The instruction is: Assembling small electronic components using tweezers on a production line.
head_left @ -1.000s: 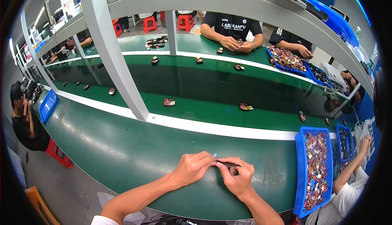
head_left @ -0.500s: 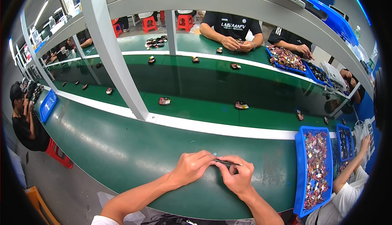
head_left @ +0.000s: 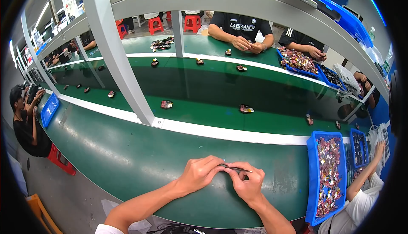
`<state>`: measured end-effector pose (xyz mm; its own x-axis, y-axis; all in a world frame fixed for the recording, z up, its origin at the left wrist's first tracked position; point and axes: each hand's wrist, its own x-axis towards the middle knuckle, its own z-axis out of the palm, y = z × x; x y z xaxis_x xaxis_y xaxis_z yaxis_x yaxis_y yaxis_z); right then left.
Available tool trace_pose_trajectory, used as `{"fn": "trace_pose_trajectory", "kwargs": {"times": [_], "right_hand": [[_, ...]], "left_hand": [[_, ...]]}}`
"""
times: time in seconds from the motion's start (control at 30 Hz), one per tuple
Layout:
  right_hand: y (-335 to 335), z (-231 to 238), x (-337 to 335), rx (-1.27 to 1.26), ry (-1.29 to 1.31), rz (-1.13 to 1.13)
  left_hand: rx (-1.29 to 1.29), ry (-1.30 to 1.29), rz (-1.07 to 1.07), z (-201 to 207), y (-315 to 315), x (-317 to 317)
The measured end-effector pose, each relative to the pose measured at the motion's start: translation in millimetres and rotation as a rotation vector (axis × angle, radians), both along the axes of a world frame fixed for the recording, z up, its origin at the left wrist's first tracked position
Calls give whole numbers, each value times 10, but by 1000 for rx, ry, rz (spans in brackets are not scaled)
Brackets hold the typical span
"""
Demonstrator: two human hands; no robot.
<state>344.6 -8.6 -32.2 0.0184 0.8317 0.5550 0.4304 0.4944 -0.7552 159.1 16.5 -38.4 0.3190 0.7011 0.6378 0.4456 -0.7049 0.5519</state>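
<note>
- Your left hand (head_left: 197,175) and right hand (head_left: 249,182) meet at the fingertips, both clamped on a thin dark piece (head_left: 239,169).
- Piece sits just above the green surface (head_left: 170,161), near its front edge; left end mostly hidden by your fingers.
- Blue tray (head_left: 312,178) of small mixed parts (head_left: 329,170) at your right.
- Beyond the white rail (head_left: 204,131), small dark-red pieces (head_left: 166,104) lie well apart on a green belt (head_left: 199,117).

Dark piece (head_left: 237,168) — partly hidden by fingers (head_left: 211,163).
</note>
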Motion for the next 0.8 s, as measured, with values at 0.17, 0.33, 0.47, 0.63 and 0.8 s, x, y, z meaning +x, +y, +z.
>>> {"fn": "trace_pose_trajectory", "kwargs": {"times": [0.17, 0.33, 0.47, 0.63, 0.8], "right_hand": [[-1, 81, -21, 16, 13, 8], [-5, 78, -9, 40, 22, 3], [0, 95, 1, 41, 17, -17], [72, 31, 56, 17, 67, -69], [112, -11, 81, -3, 112, -77]], "left_hand": [[-13, -3, -5, 10, -3, 2], [-7, -5, -11, 7, -3, 10], [-44, 26, -17, -9, 8, -4], [-264, -34, -43, 163, 58, 20], [-534, -198, 54, 200, 669, 59]]}}
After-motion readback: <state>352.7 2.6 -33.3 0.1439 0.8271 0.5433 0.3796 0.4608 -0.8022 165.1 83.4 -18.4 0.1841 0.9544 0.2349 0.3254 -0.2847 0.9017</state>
